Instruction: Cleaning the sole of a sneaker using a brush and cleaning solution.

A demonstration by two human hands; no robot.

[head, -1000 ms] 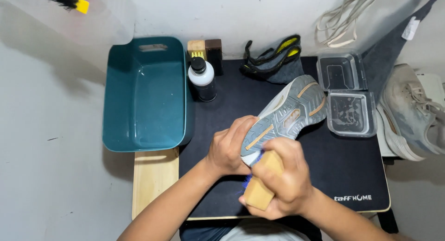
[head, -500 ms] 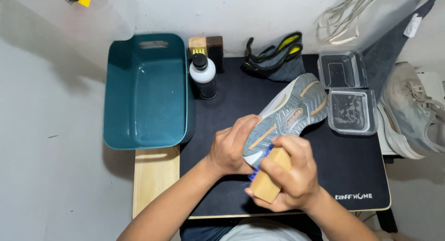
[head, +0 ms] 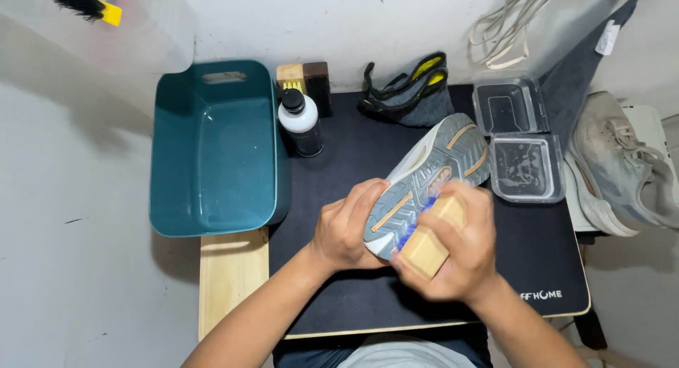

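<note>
Step in hand, by my read: scrubbing the sole of the grey shoe (head: 424,180); shoe is held sole-up over the black mat (head: 368,297) at desk centre, toe toward 1 o'clock, heel at 7 o'clock; left hand (head: 346,226) grips the heel end from 9 o'clock, fingers curled around the shoe's edge; right hand (head: 456,258) comes in from 5 o'clock, fingers closed around a wooden brush (head: 431,244), blue bristles pressed on the sole near the heel; right hand is motion-blurred, wrist bent down; both forearms enter from 6 o'clock; next move likely calls for firm bristle contact and a steady left grip; teal tub (head: 212,148) at 10 o'clock; bottle (head: 300,120) at 11 o'clock; clear trays (head: 520,145) at 2 o'clock; second shoe (head: 622,170) at 3 o'clock, off the mat.
</note>
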